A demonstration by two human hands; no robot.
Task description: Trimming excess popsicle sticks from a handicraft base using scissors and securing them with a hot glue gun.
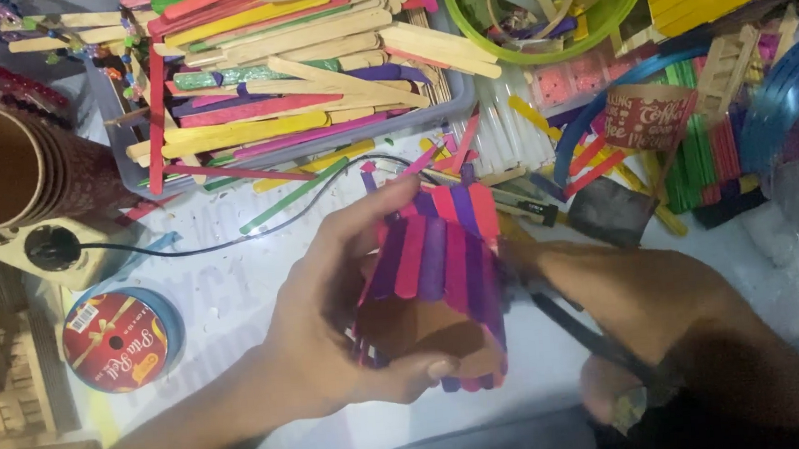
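At frame centre, the left hand (331, 323) wraps a paper cup clad in pink and purple craft sticks (441, 278), fingers over its top edge, thumb under its base. The sticks' long axes run from upper frame to lower. The right hand (639, 301) comes in from the lower right, closed on a dark tool (575, 325) whose tip touches the cup's right side.

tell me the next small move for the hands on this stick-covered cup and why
Probably the left hand should turn the stick-covered cup a little, bringing its bare brown side toward the right hand. Pink and purple sticks already cover the upper face, the lower part still shows uncovered, and the right hand's dark tool sits against the cup's right edge.
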